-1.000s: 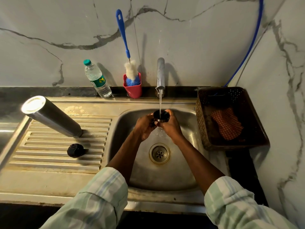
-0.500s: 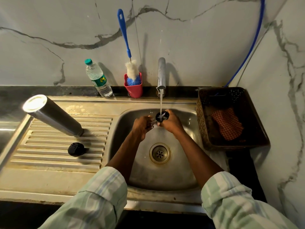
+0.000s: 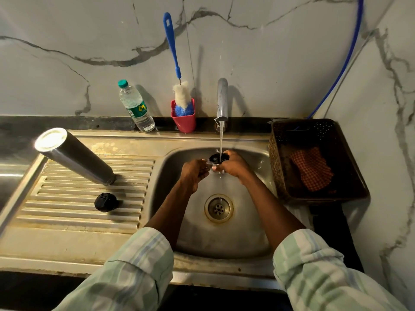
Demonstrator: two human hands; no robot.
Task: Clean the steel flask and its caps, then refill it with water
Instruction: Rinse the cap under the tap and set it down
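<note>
The steel flask stands upside down on the ribbed drainboard, mouth down. A black inner cap lies in front of it on the ribs. Over the sink basin, a dark cup-shaped cap sits under the running stream from the tap. My right hand grips that cap from the right. My left hand touches its left edge with the fingertips, fingers curled.
A plastic water bottle and a red cup holding a blue bottle brush stand behind the sink. A brown basket with a checked cloth sits to the right. The drain is below my hands.
The cap has tilted and dropped slightly under the stream. My left hand has slid off to the cap's left edge while the right keeps hold.
</note>
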